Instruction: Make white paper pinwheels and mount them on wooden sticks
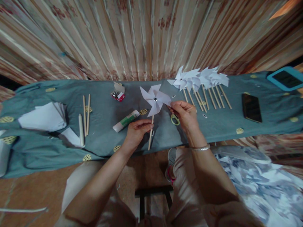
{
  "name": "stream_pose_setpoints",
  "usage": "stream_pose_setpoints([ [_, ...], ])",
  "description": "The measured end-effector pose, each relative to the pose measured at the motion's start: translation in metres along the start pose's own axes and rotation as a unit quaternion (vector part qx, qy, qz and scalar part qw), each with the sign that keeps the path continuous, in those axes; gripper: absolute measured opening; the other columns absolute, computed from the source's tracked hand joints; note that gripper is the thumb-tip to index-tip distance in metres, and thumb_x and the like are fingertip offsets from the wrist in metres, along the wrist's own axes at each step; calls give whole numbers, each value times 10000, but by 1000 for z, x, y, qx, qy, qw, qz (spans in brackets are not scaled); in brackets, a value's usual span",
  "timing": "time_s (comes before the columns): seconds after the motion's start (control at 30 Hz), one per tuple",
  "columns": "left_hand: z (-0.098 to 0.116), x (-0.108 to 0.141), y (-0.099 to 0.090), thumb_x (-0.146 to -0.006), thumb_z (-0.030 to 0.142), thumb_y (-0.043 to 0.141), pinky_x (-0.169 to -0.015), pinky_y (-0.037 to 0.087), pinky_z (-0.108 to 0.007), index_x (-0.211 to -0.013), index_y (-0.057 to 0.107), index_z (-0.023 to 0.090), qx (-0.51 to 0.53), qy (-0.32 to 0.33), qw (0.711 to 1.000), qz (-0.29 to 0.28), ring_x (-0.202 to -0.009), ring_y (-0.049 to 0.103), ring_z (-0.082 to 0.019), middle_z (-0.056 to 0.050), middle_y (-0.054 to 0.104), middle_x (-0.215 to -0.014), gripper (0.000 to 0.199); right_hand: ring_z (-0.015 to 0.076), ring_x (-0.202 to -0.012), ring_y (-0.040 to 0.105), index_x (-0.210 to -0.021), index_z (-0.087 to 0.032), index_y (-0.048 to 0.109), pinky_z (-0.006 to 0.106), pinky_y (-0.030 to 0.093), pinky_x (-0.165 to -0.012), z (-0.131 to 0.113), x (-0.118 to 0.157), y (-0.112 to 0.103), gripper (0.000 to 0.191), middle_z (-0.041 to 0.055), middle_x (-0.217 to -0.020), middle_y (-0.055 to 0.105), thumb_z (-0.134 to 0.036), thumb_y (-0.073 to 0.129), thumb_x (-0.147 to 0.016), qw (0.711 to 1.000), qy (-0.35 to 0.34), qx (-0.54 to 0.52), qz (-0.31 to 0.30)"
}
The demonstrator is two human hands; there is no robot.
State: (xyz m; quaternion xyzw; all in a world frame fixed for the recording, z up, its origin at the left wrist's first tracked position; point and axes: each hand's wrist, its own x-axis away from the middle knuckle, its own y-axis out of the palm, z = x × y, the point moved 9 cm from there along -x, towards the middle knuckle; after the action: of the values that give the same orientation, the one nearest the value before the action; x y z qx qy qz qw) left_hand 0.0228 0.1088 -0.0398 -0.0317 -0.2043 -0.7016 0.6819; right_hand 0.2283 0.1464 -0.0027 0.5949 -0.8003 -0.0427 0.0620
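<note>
A white paper pinwheel (153,100) with a silver pin at its centre is held up over the middle of the table. My left hand (138,132) pinches its wooden stick between thumb and fingers. At the tip of the right-hand blade, my right hand (186,113) is closed with thumb and fingers on the paper. Yellow-green scissors (175,119) lie beside my right hand, their blades partly hidden. Near my left hand rests a glue stick (126,120) with a green label. Behind it stands an opened small red box (117,95) of silver pins.
Several pinwheels (201,78) lie in a row at the back right. A black phone (252,107) and a blue-framed tablet (287,78) are farther right. Stacked white paper (44,116) and wooden sticks (86,115) lie left. A bag of paper scraps (260,183) sits below right.
</note>
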Motion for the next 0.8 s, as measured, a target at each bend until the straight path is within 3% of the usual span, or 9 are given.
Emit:
stream_pose_setpoints([
  [0.8,6,-1,-2,-543,273,833,-608,468,-242,-742,770,168,3,18,1000,4,-593,581,-111,-5,702,-663,233,96,-541,516,-605,-208,696,236,411,-555,-2,12,20,291,-12,-614,683,-470,821,-630,996,-6,12,-88],
])
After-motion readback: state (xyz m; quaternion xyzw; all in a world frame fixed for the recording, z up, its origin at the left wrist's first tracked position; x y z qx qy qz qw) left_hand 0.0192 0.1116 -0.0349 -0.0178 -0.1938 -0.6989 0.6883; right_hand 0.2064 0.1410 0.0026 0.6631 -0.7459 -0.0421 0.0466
